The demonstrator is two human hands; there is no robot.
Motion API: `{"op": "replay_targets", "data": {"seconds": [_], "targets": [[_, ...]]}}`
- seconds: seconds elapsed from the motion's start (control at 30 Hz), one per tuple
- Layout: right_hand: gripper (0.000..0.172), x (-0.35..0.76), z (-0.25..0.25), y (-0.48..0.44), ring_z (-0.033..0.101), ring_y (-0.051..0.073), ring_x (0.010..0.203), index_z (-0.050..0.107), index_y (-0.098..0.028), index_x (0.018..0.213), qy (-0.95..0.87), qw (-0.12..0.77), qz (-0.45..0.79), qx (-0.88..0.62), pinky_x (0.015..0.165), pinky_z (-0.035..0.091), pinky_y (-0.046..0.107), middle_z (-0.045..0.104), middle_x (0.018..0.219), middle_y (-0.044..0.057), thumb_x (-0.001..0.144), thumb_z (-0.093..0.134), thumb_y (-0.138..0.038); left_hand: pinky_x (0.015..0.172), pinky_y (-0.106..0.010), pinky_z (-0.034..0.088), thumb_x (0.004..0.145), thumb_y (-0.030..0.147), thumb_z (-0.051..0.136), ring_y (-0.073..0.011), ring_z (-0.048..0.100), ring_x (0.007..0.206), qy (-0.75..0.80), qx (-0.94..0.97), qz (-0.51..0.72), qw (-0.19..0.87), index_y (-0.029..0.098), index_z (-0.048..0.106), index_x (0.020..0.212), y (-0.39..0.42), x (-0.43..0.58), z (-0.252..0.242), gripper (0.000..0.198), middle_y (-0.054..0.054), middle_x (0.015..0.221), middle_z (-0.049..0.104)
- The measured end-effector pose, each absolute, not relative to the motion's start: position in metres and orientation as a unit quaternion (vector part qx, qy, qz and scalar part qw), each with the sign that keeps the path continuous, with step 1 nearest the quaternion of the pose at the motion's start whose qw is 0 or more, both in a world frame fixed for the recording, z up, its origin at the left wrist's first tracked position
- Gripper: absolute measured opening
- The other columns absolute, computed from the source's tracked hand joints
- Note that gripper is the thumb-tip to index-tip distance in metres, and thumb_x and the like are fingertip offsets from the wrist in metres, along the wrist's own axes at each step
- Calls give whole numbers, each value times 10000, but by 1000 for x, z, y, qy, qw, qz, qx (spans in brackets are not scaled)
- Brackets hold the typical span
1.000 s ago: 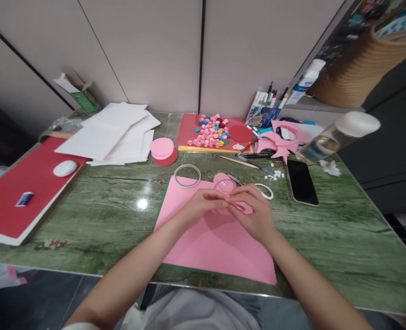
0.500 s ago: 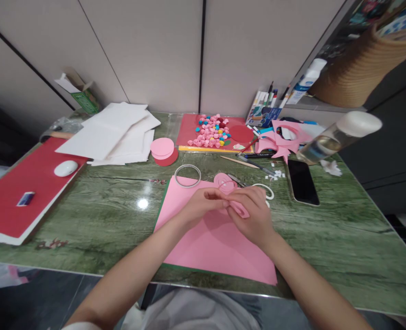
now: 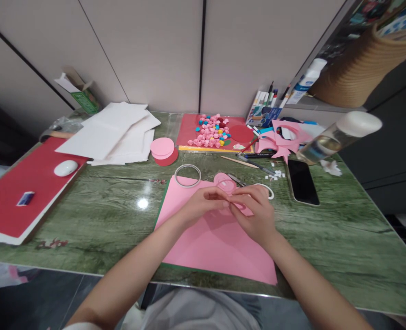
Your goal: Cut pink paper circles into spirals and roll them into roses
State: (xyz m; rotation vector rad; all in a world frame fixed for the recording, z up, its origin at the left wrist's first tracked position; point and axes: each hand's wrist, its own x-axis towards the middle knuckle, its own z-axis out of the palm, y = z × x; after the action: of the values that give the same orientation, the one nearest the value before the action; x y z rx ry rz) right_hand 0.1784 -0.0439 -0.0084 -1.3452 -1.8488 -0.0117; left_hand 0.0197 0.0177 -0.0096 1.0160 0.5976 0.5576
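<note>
Over a pink sheet of paper (image 3: 213, 247), my left hand (image 3: 205, 204) and my right hand (image 3: 256, 213) meet fingertip to fingertip. Both pinch a thin curling pink paper strip (image 3: 243, 207), which is partly hidden behind my right fingers. The exact grip point is too small to make out. Just beyond the fingers, a round pink paper piece with curved cuts (image 3: 224, 181) lies at the sheet's far edge. Scissors with white handles (image 3: 267, 190) rest close behind my right hand, partly covered by it. A grey ring (image 3: 188, 185) sits on the sheet's far left corner.
Small rolled paper flowers (image 3: 211, 130) are heaped on a red sheet at the back. Pink and red paper circles (image 3: 162, 147) and white papers (image 3: 117, 133) lie left of it. To the right are pink offcuts (image 3: 287, 137), a phone (image 3: 303, 182) and a clear bottle (image 3: 333, 142).
My right fingers have shifted and opened slightly around the strip, and its loop below them shows less. My left hand has stayed nearly in place.
</note>
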Motion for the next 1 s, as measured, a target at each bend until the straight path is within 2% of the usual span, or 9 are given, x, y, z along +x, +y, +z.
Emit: {"op": "replay_targets", "data": {"seconds": [0.43, 0.6, 0.83, 1.0], "targets": [[165, 173, -6, -44, 549, 195, 838, 613, -261, 860, -737, 407, 27, -539, 750, 401, 382, 619, 840, 19, 733, 593, -158, 673, -243, 381, 591, 228, 724, -106, 537, 659, 311, 457, 267, 789, 144, 687, 724, 16, 21, -13, 162, -7, 688, 635], [204, 173, -8, -44, 547, 198, 850, 590, -249, 905, -746, 407, 3, -528, 772, 390, 384, 630, 837, 19, 725, 600, -152, 680, -248, 378, 575, 207, 741, -100, 539, 664, 298, 444, 268, 802, 130, 671, 715, 17, 21, -14, 174, -5, 686, 628], [172, 172, -8, -44, 547, 180, 798, 592, -255, 842, -755, 412, -38, -509, 752, 374, 371, 639, 792, 2, 713, 613, -142, 689, -250, 371, 564, 186, 741, -100, 539, 660, 290, 418, 236, 828, 118, 635, 684, 16, 20, -12, 174, 3, 666, 612], [178, 173, -8, -44, 549, 178, 781, 598, -256, 825, -754, 412, -48, -509, 739, 374, 370, 643, 795, 0, 696, 636, -139, 688, -247, 377, 582, 190, 731, -102, 538, 680, 290, 450, 241, 809, 119, 634, 708, 16, 20, -10, 174, -1, 693, 609]]}}
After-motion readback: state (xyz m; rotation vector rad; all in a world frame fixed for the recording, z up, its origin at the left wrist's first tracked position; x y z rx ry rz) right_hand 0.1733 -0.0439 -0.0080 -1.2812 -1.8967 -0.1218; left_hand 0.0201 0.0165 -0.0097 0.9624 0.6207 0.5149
